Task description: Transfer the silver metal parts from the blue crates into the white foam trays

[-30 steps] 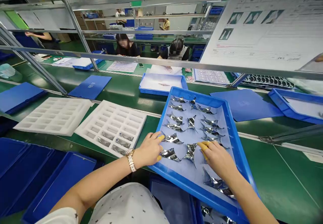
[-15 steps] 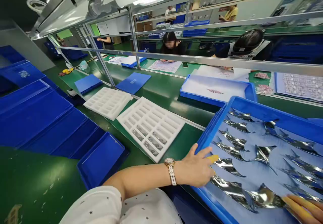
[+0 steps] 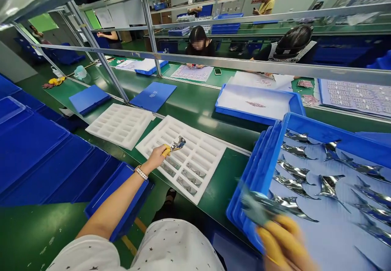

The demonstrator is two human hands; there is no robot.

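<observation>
Left hand (image 3: 158, 156), eight o'clock: shifted from blue tray (image 3: 345, 137) to above foam tray (image 3: 219, 146), pinching shiny part (image 3: 177, 143). Right hand (image 3: 285, 238), half-past-four: gripping blurred part (image 3: 258, 208), now raised near blue tray's rim.

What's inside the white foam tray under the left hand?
Curved, shiny metal pieces sit in several near slots of the white foam tray. The left hand and its held piece cover parts of others; anything behind them cannot be seen.
</observation>
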